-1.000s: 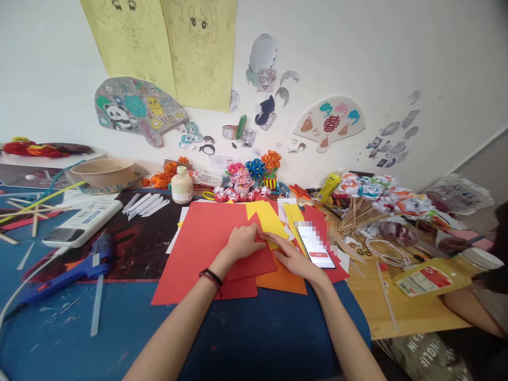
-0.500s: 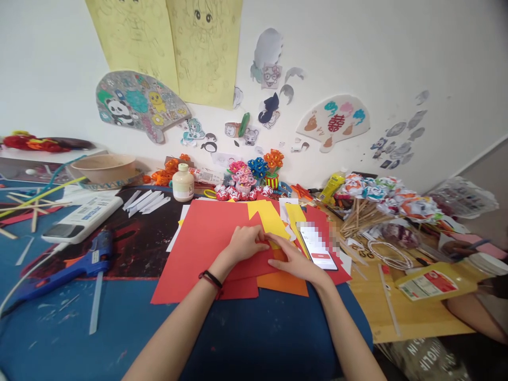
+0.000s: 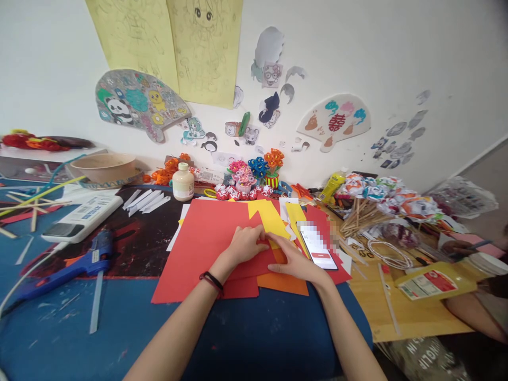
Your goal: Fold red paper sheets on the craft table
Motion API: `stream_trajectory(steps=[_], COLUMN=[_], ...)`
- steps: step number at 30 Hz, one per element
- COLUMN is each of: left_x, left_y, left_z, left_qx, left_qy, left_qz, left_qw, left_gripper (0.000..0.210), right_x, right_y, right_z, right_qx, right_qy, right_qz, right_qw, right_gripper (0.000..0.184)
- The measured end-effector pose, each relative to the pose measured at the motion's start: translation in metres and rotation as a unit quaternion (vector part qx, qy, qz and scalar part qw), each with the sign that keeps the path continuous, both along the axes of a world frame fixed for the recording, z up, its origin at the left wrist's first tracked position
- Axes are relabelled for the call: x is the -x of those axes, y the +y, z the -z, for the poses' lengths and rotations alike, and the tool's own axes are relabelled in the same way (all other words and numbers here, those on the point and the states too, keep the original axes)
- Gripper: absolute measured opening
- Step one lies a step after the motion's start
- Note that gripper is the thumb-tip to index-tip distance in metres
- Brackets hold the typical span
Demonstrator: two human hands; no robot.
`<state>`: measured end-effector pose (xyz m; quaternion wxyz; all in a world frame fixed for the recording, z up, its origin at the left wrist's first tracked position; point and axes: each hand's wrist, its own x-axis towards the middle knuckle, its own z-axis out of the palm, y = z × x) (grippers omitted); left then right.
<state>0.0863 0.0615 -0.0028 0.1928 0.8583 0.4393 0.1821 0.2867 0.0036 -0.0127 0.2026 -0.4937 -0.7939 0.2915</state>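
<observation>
My left hand (image 3: 246,244) rests on a sheet of red paper (image 3: 198,248), its fingers curled down on the sheet near the right edge. A dark band circles that wrist. My right hand (image 3: 292,260) lies over the same edge with its thumb apart from the fingers. Its fingertips meet those of my left hand, and its thumb tip touches the red sheet. Orange paper (image 3: 286,283) and yellow paper (image 3: 270,218) show from under and behind the red sheet. Just right of my right hand lies a phone (image 3: 322,256) with a lit screen.
A blue glue gun (image 3: 89,259) and a white power strip (image 3: 85,217) with its cable are at left. A cream bottle (image 3: 183,182) stands behind the papers. At right are paper flowers on sticks (image 3: 357,214), a yellow glue bottle (image 3: 436,280) and another person's arm (image 3: 476,315).
My right thumb has shifted slightly, and more orange paper shows between my right thumb and fingers. My left hand stays nearly in place.
</observation>
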Motion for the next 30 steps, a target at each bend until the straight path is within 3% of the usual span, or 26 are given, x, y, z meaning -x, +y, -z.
stream_trajectory(steps=[23,30], left_x=[0.0011,0.0015], left_y=[0.0010,0.0009], left_z=[0.0002,0.0004], left_qx=[0.008,0.012], left_qy=[-0.001,-0.006], left_qz=[-0.002,0.000], left_qw=[1.000,1.000], left_gripper=[0.017,0.017], right_x=[0.0016,-0.0011], right_y=[-0.0012,-0.0015], right_z=[-0.0014,-0.0028], right_qx=[0.005,0.002], right_qy=[0.006,0.051], right_qz=[0.006,-0.013], right_qw=[1.000,0.999], right_gripper=[0.086,0.056])
